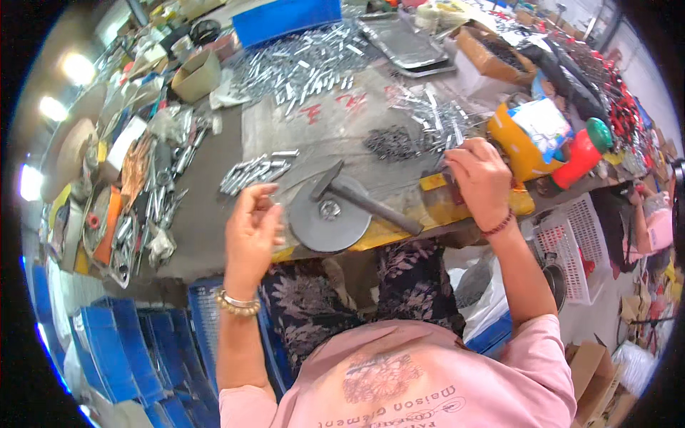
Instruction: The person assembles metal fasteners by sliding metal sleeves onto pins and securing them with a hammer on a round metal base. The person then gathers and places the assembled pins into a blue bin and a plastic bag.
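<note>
My left hand (250,227) is raised beside the left rim of a round grey metal disc (310,227), its fingers bent and apart, with nothing visible in them. Across the disc lies a hammer (371,205), its head to the upper left and its handle reaching right. My right hand (484,178) is at the right of the table, fingertips drawn together by a heap of thin shiny metal pieces (437,118). Whatever it pinches is too small to make out. Beside that heap is a pile of small dark parts (391,143). Short metal tubes (257,171) lie left of the disc.
A large spread of silver metal parts (307,60) covers the back, with a blue bin (285,21) and metal trays (405,44) behind. A yellow container (517,146) and a red bottle with green cap (581,153) stand right. Tools (160,178) crowd the left; blue crates (118,349) stand below.
</note>
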`<state>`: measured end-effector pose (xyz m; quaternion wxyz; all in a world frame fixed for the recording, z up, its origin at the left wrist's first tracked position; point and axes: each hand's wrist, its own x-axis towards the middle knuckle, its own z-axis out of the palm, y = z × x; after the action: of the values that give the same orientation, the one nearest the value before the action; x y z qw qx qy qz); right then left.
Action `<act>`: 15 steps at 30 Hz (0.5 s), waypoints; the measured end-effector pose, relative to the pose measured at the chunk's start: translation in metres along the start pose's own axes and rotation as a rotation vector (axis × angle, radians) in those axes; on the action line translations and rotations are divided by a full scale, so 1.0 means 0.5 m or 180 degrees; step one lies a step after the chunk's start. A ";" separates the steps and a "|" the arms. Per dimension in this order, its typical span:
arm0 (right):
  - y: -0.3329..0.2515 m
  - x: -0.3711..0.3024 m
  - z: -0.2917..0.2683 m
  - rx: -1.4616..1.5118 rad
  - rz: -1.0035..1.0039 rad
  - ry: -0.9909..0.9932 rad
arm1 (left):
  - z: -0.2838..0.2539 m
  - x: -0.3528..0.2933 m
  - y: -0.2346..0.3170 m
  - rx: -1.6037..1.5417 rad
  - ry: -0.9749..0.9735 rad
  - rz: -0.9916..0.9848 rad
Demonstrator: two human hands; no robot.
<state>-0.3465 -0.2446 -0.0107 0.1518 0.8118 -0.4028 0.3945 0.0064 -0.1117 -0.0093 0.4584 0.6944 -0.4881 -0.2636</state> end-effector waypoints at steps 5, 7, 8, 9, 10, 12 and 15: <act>-0.164 -0.005 -0.024 0.2949 0.1777 -0.0545 | 0.045 -0.061 0.002 -0.1401 -0.0658 -0.0150; -0.221 -0.019 0.003 0.3294 0.1841 -0.0814 | 0.045 -0.065 -0.011 -0.0814 -0.0527 0.0188; -0.237 -0.028 0.021 0.3343 0.1680 -0.0906 | 0.042 -0.068 -0.014 -0.0232 -0.0406 0.0544; -0.244 -0.031 0.027 0.3370 0.1681 -0.0915 | 0.038 -0.070 -0.005 -0.0093 -0.0341 0.0559; -0.251 -0.033 0.031 0.2922 0.1146 -0.0959 | 0.035 -0.069 -0.009 -0.0077 -0.0327 0.0546; -0.259 -0.031 0.032 0.2480 0.0613 -0.0994 | 0.031 -0.068 -0.019 0.0239 -0.0286 0.1126; -0.256 -0.025 0.021 0.1839 0.0130 -0.1207 | 0.034 -0.073 -0.011 0.0569 -0.0267 0.1091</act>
<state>-0.2468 -0.1632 -0.0180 -0.1699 0.8719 -0.3117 0.3374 -0.0191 -0.0839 -0.0249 0.4123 0.6275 -0.6393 -0.1659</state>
